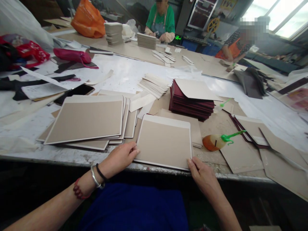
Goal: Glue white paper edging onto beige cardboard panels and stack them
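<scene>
White tabletop (130,69) lies bare near the far edge's middle; a maroon rectangular-sheet stack (190,105) and green-nozzled amber plastic bottle (211,143) obstruct front-edge approach.

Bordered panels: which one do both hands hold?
The front-centre panel: left hand at its lower left, right hand at its lower right corner. Neither hand holds the overlapping panels leftward.

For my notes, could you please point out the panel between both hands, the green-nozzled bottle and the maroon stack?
Panel (165,143): head view, middle of its beige face.
Green-nozzled bottle (209,143): head view, its rounded body.
Maroon stack (189,105): head view, its layered edges.
</scene>
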### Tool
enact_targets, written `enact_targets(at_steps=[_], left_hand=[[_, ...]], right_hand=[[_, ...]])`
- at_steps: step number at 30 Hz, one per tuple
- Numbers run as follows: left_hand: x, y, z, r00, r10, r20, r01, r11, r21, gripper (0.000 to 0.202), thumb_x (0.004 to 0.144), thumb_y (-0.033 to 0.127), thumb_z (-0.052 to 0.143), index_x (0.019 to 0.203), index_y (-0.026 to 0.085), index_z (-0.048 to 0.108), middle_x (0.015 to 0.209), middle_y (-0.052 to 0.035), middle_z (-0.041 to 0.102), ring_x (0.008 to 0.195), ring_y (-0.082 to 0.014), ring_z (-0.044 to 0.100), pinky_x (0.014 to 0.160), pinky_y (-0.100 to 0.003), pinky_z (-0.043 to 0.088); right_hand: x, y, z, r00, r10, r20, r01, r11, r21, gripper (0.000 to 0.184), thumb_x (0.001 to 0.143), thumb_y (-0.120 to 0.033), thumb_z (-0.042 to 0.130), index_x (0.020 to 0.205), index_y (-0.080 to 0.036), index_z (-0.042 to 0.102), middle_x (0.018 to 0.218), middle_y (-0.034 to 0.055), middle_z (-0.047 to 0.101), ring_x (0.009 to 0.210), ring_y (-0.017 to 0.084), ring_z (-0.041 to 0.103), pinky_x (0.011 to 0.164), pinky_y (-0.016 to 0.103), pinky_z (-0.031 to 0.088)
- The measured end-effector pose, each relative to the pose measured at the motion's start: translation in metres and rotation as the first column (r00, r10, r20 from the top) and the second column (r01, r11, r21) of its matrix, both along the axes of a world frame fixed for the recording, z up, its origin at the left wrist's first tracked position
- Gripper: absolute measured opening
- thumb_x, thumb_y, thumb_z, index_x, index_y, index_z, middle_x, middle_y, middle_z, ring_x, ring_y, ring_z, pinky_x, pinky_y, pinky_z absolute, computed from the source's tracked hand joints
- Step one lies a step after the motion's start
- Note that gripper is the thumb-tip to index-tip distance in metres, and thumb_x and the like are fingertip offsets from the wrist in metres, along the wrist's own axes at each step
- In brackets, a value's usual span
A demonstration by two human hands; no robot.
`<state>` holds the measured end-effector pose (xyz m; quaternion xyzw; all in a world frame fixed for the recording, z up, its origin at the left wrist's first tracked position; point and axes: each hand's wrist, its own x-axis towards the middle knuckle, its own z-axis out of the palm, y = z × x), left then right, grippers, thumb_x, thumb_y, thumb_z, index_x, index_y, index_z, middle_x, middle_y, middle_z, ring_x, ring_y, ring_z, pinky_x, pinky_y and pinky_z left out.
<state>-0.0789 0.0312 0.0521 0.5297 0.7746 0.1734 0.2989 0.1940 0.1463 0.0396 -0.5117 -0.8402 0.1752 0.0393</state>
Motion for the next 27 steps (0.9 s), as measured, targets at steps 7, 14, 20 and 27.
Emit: enact_targets(at_steps=[7,14,20,27], left_hand=[[0.0011,-0.0006,0.0002,1.0,-0.003,-0.03,0.003,1.0,-0.007,0.02,0.08,0.035,0.035,0.065,0.022,0.04,0.063,0.0008,0.048,0.062,-0.0167,0.048,0.059,-0.027,0.031],[0.0014,0.0003,-0.0003,0.998,-0.014,-0.057,0.013,1.0,-0.019,0.021,0.08,0.037,0.033,0.066,0.022,0.04,0.063,0.0004,0.049,0.063,-0.0175,0.05,0.06,-0.028,0.034],[0.0019,0.0014,-0.0005,0.997,-0.024,-0.079,0.022,1.0,-0.015,0.023,0.077,0.041,0.032,0.065,0.023,0.04,0.062,-0.0001,0.05,0.062,-0.0178,0.05,0.06,-0.029,0.034],[0.0038,0.0029,0.0003,0.997,-0.016,-0.076,0.014,1.0,-0.023,0.027,0.072,0.047,0.031,0.062,0.023,0.039,0.059,-0.001,0.051,0.059,-0.0188,0.051,0.058,-0.03,0.035]], right_hand=[[-0.0003,0.0,0.0015,0.998,-0.002,-0.069,0.001,1.0,-0.019,0.032,0.084,-0.043,0.031,0.059,-0.024,0.039,0.054,-0.0005,0.047,0.052,0.016,0.047,0.054,0.026,0.033],[0.0009,0.0006,0.0006,0.997,0.002,-0.072,-0.004,1.0,-0.031,0.031,0.086,-0.04,0.032,0.06,-0.023,0.04,0.054,-0.0013,0.047,0.054,0.015,0.047,0.055,0.025,0.032],[0.0016,-0.0004,0.001,0.998,0.01,-0.064,-0.011,1.0,-0.017,0.031,0.087,-0.037,0.032,0.062,-0.022,0.044,0.056,-0.0013,0.048,0.055,0.014,0.046,0.055,0.025,0.03],[0.0002,-0.0021,0.0039,0.999,0.004,-0.041,-0.004,1.0,-0.012,0.029,0.088,-0.033,0.034,0.063,-0.022,0.045,0.057,-0.0019,0.048,0.056,0.014,0.046,0.055,0.025,0.028]])
